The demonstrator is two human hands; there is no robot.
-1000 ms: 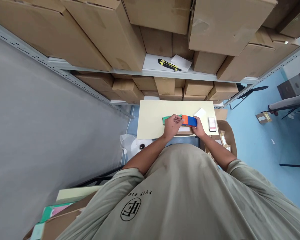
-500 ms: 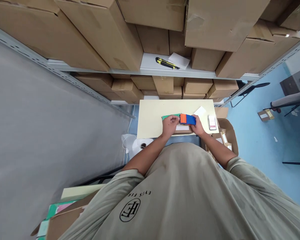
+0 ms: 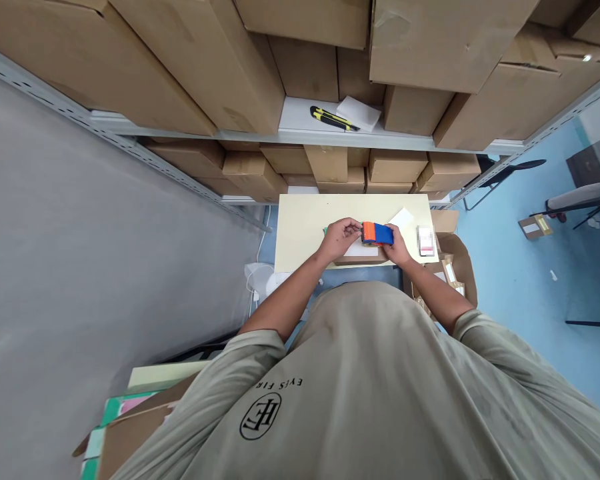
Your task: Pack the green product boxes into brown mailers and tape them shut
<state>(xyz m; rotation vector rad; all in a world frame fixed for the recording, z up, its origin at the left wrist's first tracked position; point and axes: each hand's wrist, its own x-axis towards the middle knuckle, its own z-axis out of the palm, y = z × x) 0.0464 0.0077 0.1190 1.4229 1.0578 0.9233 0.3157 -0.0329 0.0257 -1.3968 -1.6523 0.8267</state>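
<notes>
My right hand (image 3: pixel 397 249) is wrapped round the blue end of an orange-and-blue tape dispenser (image 3: pixel 377 233), held over the near side of the table. Close to its dark front edge, my left hand (image 3: pixel 341 238) has thumb and fingers pinched together. What they grip, if anything, is too small to make out. Below both hands lies a flat cardboard box (image 3: pixel 363 259) with a white label (image 3: pixel 363 249) on top. A bit of green shows behind my left hand, which mostly covers it.
On the pale table (image 3: pixel 303 227) are a white paper (image 3: pixel 401 217) and a small white-and-pink pack (image 3: pixel 425 241). An open carton (image 3: pixel 463 263) of small boxes stands right of it. A shelf ahead holds several cartons and a yellow-black utility knife (image 3: pixel 333 119).
My left hand has shifted slightly and now covers more of the green item. The tape dispenser has turned and risen a little in my right hand.
</notes>
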